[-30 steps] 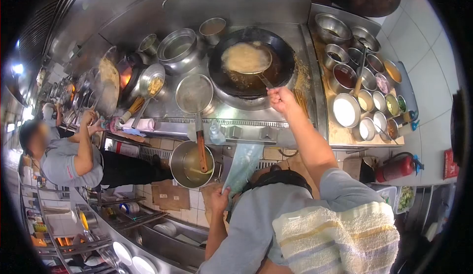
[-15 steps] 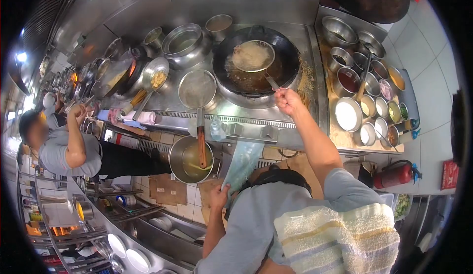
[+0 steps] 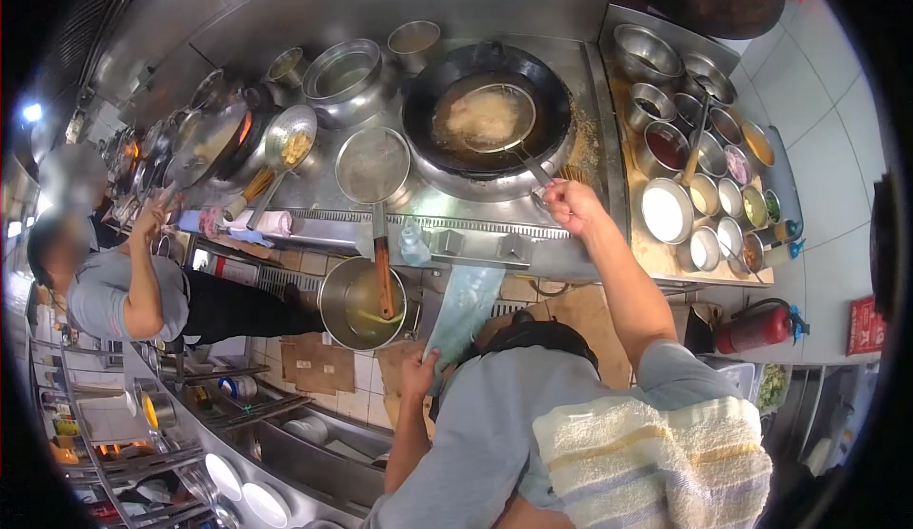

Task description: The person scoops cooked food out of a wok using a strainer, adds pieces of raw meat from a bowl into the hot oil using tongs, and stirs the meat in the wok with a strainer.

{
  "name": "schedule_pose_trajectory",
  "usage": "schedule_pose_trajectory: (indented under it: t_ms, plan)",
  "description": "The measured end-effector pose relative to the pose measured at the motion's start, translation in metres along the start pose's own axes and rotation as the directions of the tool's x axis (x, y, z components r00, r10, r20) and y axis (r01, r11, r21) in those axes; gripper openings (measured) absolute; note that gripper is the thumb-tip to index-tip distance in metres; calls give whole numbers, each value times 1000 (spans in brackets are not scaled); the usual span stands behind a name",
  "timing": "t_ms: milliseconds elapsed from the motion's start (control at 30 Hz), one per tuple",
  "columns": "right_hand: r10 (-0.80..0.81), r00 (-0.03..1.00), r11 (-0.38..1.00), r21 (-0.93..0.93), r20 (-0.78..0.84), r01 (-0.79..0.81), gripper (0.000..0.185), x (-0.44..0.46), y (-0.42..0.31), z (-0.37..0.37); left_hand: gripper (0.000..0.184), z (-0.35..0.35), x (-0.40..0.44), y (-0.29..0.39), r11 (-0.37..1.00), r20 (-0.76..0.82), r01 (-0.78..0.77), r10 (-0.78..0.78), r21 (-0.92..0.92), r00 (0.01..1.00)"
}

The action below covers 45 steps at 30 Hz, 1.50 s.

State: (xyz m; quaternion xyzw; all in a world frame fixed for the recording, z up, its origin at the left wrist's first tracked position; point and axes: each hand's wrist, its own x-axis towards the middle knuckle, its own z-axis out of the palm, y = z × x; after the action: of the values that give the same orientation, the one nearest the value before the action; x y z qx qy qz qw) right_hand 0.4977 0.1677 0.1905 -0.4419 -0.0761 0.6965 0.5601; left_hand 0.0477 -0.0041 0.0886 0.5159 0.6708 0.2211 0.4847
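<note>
My right hand (image 3: pixel 573 206) is closed round the handle of a round mesh strainer (image 3: pixel 521 144). The strainer sits inside a black wok (image 3: pixel 418 111) on the stove, with a pale, lacy mass of food (image 3: pixel 485 118) in dark liquid in it. Low in the middle, my left hand (image 3: pixel 418 373) pinches the edge of a translucent bluish plastic bag (image 3: pixel 470 306) that hangs by the counter front. Left of the wok, another strainer (image 3: pixel 373 166) with a wooden handle lies over the counter edge, above a large pot (image 3: pixel 363 303).
Bowls of sauces and ingredients (image 3: pixel 669 211) crowd the board at the right. A fire extinguisher (image 3: pixel 756 327) stands below it. At the left, a co-worker (image 3: pixel 143 291) stands by another wok (image 3: pixel 204 144). A perforated ladle (image 3: pixel 290 137) holds yellowish pieces.
My right hand has moved a little right and down with the strainer, and the food in it looks smaller and lies within the rim. My left hand keeps hold of the bag.
</note>
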Motion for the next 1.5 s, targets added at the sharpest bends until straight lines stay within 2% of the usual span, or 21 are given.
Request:
schedule_pose_trajectory:
  t_ms: [200, 333, 467, 567, 733, 833, 967, 1133, 1233, 1367, 1500]
  plan:
    - [59, 998, 991, -119, -1, -58, 9, 14, -7, -2, 34, 0, 5, -6, 999, 26, -38, 37, 35, 999]
    - [122, 990, 992, -17, 76, -121, 13, 38, 6, 2, 35, -5, -3, 12, 999, 36, -51, 50, 13, 998]
    - [127, 981, 987, 81, 145, -139, 12, 51, 24, 17, 35, -6, -14, 21, 997, -1, 69, -69, 42, 998]
    - [93, 982, 982, 145, 166, -118, 15, 60, 38, 28, 36, -5, -5, -15, 1000, -11, 19, -20, -8, 1000]
    - [17, 977, 980, 192, 211, -59, 18, 50, 56, 38, 36, -11, -12, -12, 1000, -57, 12, -13, -7, 998]
    - [-16, 971, 972, 232, 239, -41, 22, 39, 63, 41, 38, -22, -17, -1, 998, -52, 22, -19, 58, 998]
    - [-67, 945, 955, 294, 319, -31, 23, 12, 82, 40, 39, -31, -22, 13, 998, -48, 64, -64, 10, 997]
    - [-60, 971, 971, 239, 232, 3, 18, -7, 106, 76, 39, -30, -4, -32, 996, -21, 31, -33, -82, 999]
    - [-56, 981, 979, 202, 185, 17, 14, 15, 110, 109, 37, -42, 4, -22, 1000, 56, -6, 5, 9, 998]
    - [-38, 976, 983, 185, 215, -2, 9, 10, 135, 139, 38, -56, 13, -21, 989, 74, -35, 46, -142, 996]
    - [-20, 956, 977, 207, 294, -43, 8, 11, 167, 171, 34, -61, 24, -60, 994, 143, 33, -18, -103, 990]
